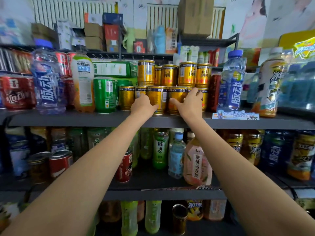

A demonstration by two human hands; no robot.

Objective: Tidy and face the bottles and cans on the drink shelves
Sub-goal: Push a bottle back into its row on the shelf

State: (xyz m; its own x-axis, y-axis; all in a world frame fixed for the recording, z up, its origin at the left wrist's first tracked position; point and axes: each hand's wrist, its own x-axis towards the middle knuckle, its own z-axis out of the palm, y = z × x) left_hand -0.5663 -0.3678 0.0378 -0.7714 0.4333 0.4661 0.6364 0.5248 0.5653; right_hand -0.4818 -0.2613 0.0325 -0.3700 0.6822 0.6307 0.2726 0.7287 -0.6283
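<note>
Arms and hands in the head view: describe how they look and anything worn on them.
Both forearms are bare as far as the frame shows: no sleeve, cuff or glove appears. The left hand and right hand are bare too, with no ring, watch, bracelet or strap visible on fingers or wrists. No markings show. Fingernails are too blurred to describe.

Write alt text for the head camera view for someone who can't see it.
Both hands reach to gold cans stacked in two tiers on a dark shelf: the left hand grips one front gold can, the right hand grips its neighbour. Bottles and red and green cans crowd both sides and the shelves below.
</note>
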